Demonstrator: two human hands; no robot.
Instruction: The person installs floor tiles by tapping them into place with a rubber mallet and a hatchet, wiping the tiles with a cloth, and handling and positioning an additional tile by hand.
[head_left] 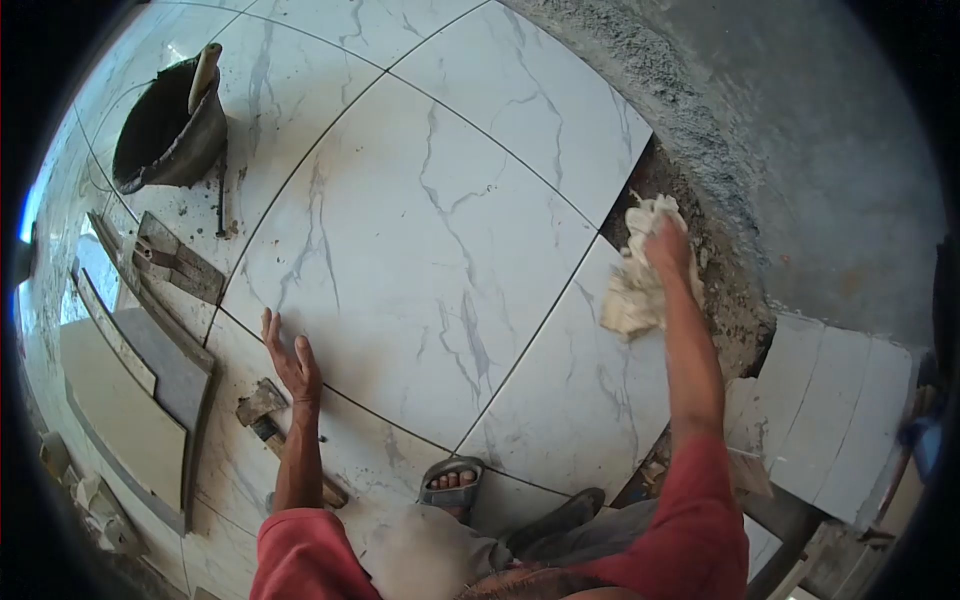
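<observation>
My right hand (668,246) is closed on a crumpled cream cloth (632,300), at the right end of the white grey-veined floor tiles (400,220). Part of the cloth lies over a tile's edge, beside the rough strip of bare mortar. My left hand (290,358) has its fingers stretched and thumb apart, with nothing in it. It is over the tiles at the left; whether it touches them I cannot tell. Just below it lies a hammer (262,402) with a wooden handle, partly hidden behind my forearm.
A dark bucket (178,140) with a wooden-handled tool stands at upper left. Near it lies a flat trowel (185,265). Cut tile pieces (125,400) are stacked at left. A grey wall (830,170) borders the right, above a white step (835,410). My sandalled foot (452,484) is at the bottom.
</observation>
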